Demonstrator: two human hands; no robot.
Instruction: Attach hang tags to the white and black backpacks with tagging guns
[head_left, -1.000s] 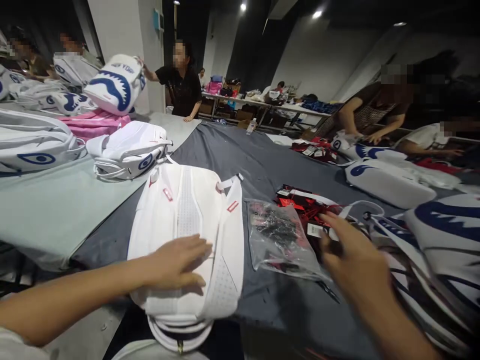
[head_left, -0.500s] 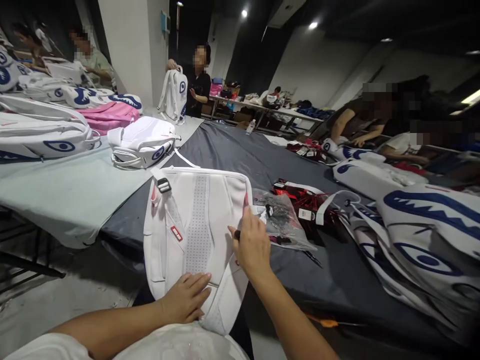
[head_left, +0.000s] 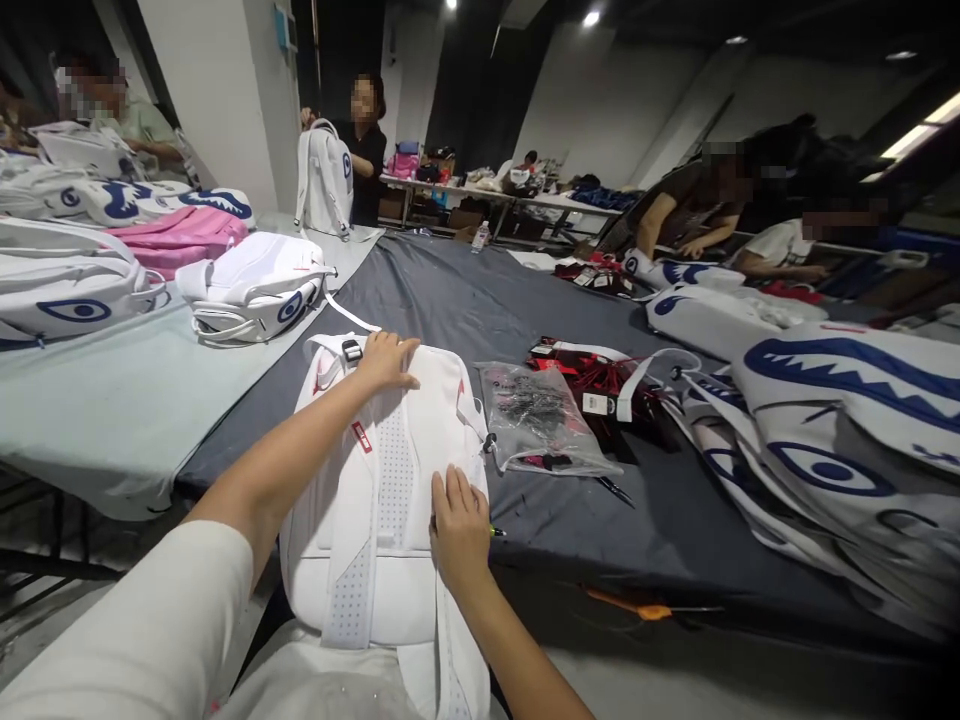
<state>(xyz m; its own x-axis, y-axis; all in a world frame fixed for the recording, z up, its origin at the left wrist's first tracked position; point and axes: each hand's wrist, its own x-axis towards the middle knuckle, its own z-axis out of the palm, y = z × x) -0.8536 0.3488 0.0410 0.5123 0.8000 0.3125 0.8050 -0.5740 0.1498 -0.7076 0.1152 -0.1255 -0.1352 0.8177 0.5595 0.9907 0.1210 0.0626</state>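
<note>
A white backpack [head_left: 442, 410] lies back side up in front of me, partly on the table edge and toward my lap. Its straps, a black buckle [head_left: 351, 350] and a small red label [head_left: 361, 437] show. My left hand [head_left: 386, 360] reaches across to the backpack's top edge and rests there, thumb and fingers apart. On the right side of the back panel lies my right hand [head_left: 461, 520], fingers fairly straight. Under its palm is a thin tool with a dark end and a green-yellow end [head_left: 496, 532]; its kind is hidden.
A clear plastic bag [head_left: 544, 420] and red-black tagged packaging [head_left: 585, 385] lie right of the backpack on the dark table cover [head_left: 442, 285]. Stacked white backpacks [head_left: 832, 450] stand at right, more backpacks [head_left: 255, 285] at left. A person [head_left: 367, 150] across the table holds another backpack.
My left hand has moved from the backpack's lower part to its top edge. My right hand has slid down from the upper right edge. The straps now lie straighter down the back.
</note>
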